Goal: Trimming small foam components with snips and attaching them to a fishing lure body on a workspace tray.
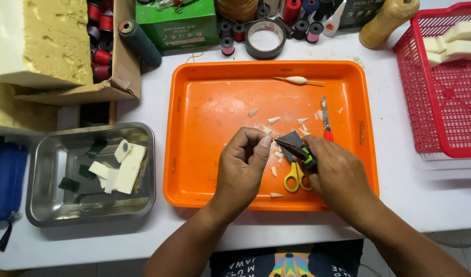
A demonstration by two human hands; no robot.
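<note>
My left hand (244,163) sits just below the middle of the frame, over the orange tray (194,179), its fingers curled tight around something small that I cannot make out, pinched near the thumb tip. My right hand (334,172) is beside it to the right, clenched on a dark, slim tool with a green band (299,152) — its pointed end reaches left to my left thumb. A dark grey sheet (292,139) lies on the tray just above the tool, and yellow-handled scissors (295,178) lie under my right hand's fingers. White shavings (273,120) are scattered over the tray's middle, a craft knife with a red end (325,119) lies upright in the frame to the right of them, and a white spindle-shaped piece on a thin stick (297,80) rests near the tray's top edge. On the white surface (399,195), a steel pan (50,205) at lower left holds pale foam blocks (123,166) and dark green scraps. A red basket (430,102) at upper right holds more pale blocks, and along the top edge stand thread spools (226,43), a roll of tape (265,38) and a green box (179,23) — a large yellowish foam slab (55,36) fills the upper left corner.
</note>
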